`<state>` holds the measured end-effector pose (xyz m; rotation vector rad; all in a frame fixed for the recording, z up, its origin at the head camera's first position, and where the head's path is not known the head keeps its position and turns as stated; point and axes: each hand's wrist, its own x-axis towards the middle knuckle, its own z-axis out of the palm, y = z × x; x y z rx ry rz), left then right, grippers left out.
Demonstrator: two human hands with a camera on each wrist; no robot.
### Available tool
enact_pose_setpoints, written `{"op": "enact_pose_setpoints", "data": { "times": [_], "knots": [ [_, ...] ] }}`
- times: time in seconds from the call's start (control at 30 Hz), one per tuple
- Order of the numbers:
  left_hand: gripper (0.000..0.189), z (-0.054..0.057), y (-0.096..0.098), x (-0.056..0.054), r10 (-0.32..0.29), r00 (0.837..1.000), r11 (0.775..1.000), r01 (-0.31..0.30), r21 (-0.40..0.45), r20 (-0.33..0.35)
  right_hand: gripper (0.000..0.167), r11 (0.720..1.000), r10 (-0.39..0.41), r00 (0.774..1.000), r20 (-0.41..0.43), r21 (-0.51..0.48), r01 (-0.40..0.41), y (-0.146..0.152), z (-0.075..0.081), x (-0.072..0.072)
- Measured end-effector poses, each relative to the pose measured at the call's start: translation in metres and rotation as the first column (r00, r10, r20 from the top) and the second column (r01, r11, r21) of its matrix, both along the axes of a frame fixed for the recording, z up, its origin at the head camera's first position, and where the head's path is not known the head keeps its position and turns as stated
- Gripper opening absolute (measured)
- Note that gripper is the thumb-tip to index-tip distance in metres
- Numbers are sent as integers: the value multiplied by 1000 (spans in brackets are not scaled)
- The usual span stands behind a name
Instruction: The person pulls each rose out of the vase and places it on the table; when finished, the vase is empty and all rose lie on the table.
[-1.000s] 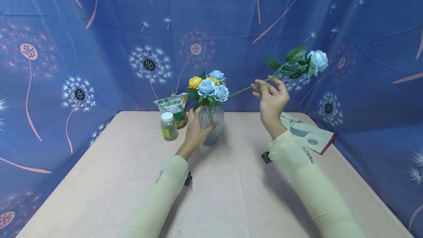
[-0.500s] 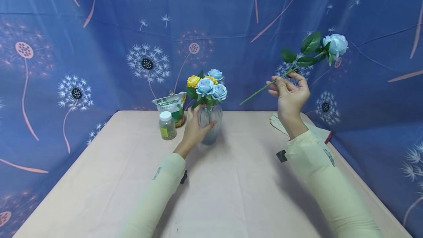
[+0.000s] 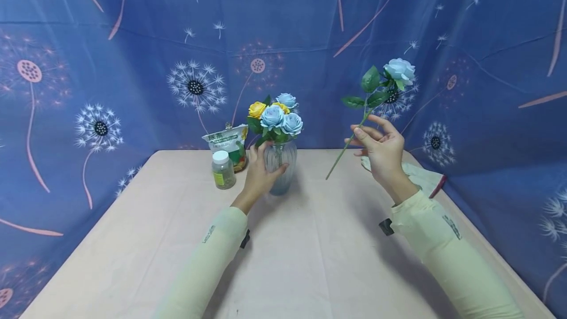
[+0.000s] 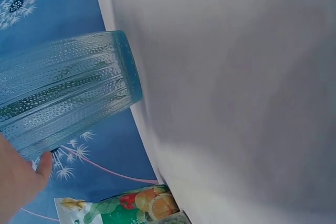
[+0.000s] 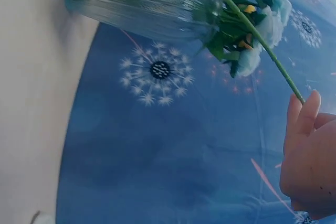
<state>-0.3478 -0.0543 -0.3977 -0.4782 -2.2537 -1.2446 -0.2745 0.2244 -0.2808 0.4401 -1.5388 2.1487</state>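
Note:
My left hand (image 3: 261,174) holds a ribbed, bluish glass vase (image 3: 288,164) upright on the table, its thumb against the near side. Light blue roses (image 3: 272,116) and yellow roses (image 3: 257,110) with green leaves stand in the vase. To the right, my right hand (image 3: 382,150) pinches the green stem of a separate light blue rose (image 3: 400,71) in the air. This rose leans right, bloom up, with its stem end lower and to the right of the vase. In the right wrist view, thumb and fingertips meet on the stem (image 5: 273,56).
Left of the vase stands a white-capped jar (image 3: 223,170) in front of a printed food pouch (image 3: 231,144). At the right lies a pale cloth item with a dark red edge (image 3: 423,179), perhaps a glove. A dandelion-patterned blue curtain (image 3: 310,23) surrounds the table (image 3: 283,265).
The single rose first moved right, away from the vase; then it came back somewhat left and its stem tipped steeper, stem end lower. My left hand stays on the vase.

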Motion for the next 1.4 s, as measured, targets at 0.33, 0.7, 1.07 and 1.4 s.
{"op": "enact_pose_setpoints", "data": {
  "times": [0.33, 0.7, 1.07, 1.4],
  "knots": [
    [73, 0, 1, 0, 11, 1000, 1000, -11, -7, 2, 53, 963, 102, 960, 261, 216, -161, 4, -25, -1],
    [76, 4, -2, -2, 7, 1000, 997, -9, -75, -21, 65, 878, 109, 857, 503, 355, -321, 16, -50, -11],
    [77, 5, -5, -3, -3, 999, 993, -1, -120, -33, 73, 847, 189, 756, 626, 286, -448, 19, -75, -26],
    [76, 3, -5, -2, 4, 1000, 996, -6, -92, -27, 71, 833, 175, 706, 686, 279, -477, 19, -99, -37]
  ]
}}
